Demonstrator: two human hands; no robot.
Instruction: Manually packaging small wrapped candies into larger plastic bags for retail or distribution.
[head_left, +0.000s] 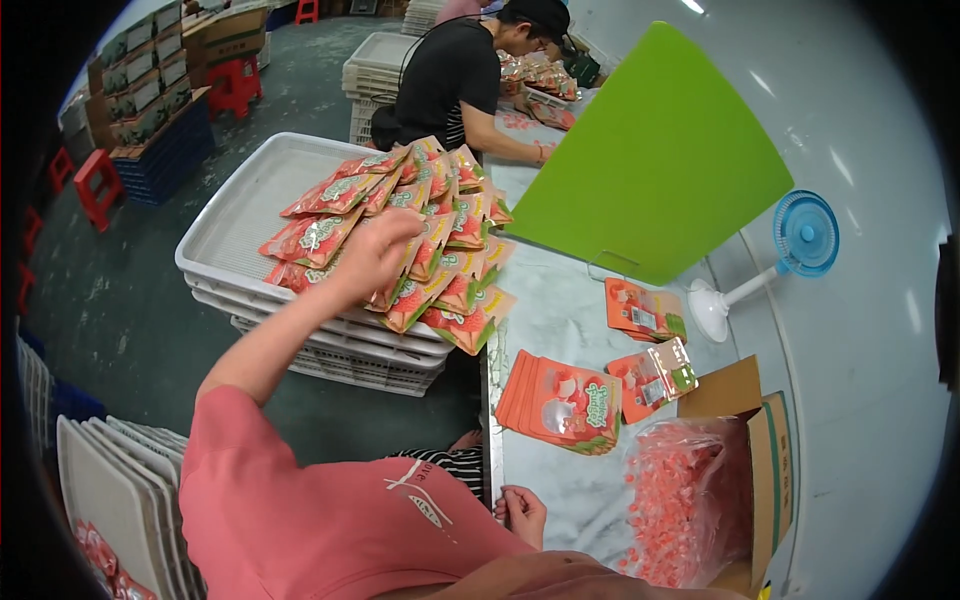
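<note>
My left hand (382, 250), its fingers curled, is over a heap of red-and-green pouches (462, 222) in a white plastic tray (225, 225). Whether it grips a pouch is hidden from this angle. Down by the near edge of the marbled table (540, 285), my right hand (522, 515) has its fingers bent inward, and I cannot see anything in them. Ahead of it lies a fanned stack of flat orange pouches (565, 405). To its right, small red wrapped pieces (665, 500) spill from a clear bag in a cardboard box (772, 480).
More flat pouches (655, 380) lie beyond the stack. A green board (660, 150) stands upright on the table, beside a blue-and-white fan (805, 235). Another person (455, 75) works behind the board. Stacked trays (120, 490) and red stools (97, 190) stand to the left.
</note>
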